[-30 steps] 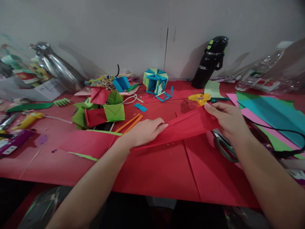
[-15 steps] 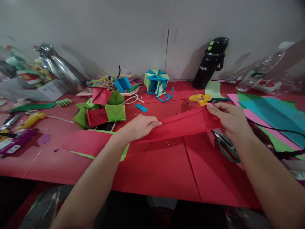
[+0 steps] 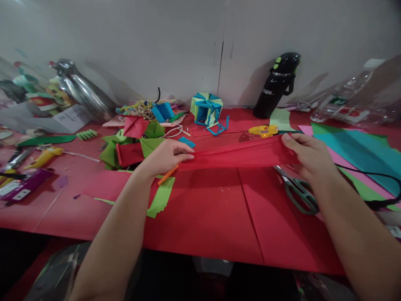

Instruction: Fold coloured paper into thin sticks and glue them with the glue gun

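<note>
A folded strip of red paper (image 3: 238,155) stretches between my two hands, held above the red tabletop. My left hand (image 3: 171,156) pinches its left end between thumb and fingers. At the other end, my right hand (image 3: 305,154) grips the strip with the thumb on top. Just below the right hand lie green-handled scissors (image 3: 300,194), partly covered by hand and paper. An orange strip (image 3: 168,174) and light green paper pieces (image 3: 161,198) lie under and beside my left wrist, next to red paper sheets (image 3: 106,184).
Folded green and red paper units (image 3: 130,152) sit left of centre. Behind stand a blue-and-yellow paper model (image 3: 206,108), a black bottle (image 3: 275,85) and a yellow glue gun (image 3: 263,131). Coloured sheets (image 3: 363,146) and a clear bottle (image 3: 344,94) are at right, a steel jug (image 3: 81,90) at left.
My left hand has moved left and up to the strip's end, so more of the strip shows and it is held more level. The right hand has shifted slightly right.
</note>
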The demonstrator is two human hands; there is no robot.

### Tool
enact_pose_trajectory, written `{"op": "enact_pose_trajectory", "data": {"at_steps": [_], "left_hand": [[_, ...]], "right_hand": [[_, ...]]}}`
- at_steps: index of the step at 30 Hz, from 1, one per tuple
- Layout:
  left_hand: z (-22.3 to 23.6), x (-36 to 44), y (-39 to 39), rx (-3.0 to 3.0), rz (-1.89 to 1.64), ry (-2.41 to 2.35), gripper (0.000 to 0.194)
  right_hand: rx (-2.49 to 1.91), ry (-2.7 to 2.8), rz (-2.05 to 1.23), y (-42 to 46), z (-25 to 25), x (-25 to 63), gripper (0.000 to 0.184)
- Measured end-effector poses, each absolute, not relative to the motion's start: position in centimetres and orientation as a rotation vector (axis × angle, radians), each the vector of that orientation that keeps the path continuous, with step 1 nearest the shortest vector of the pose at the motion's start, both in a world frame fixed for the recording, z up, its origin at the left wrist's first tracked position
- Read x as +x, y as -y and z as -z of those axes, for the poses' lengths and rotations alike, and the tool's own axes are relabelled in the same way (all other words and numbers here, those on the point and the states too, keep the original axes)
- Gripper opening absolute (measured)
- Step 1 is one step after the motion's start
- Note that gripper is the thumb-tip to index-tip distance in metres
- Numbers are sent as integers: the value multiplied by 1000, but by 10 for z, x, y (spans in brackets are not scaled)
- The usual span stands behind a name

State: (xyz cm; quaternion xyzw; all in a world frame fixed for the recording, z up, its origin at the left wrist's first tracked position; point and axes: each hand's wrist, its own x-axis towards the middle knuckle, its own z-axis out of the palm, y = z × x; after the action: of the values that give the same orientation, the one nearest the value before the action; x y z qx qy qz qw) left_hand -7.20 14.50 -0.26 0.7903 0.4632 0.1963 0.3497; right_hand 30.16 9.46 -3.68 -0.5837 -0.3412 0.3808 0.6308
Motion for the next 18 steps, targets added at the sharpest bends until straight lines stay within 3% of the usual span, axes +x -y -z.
{"op": "enact_pose_trajectory", "data": {"at_steps": [6, 11, 18], "left_hand": [[8, -83, -156, 2053, -522, -1305, 24], [10, -86, -159, 2174, -316, -1297, 17], [17, -86, -163, 2394, -154, -1135, 17]], "right_hand": [[-1535, 1278, -943, -90, 45, 316, 36], [-1705, 1975, -651, -90, 55, 326, 34], [-1505, 2209, -294, -94, 66, 315, 26]]}}
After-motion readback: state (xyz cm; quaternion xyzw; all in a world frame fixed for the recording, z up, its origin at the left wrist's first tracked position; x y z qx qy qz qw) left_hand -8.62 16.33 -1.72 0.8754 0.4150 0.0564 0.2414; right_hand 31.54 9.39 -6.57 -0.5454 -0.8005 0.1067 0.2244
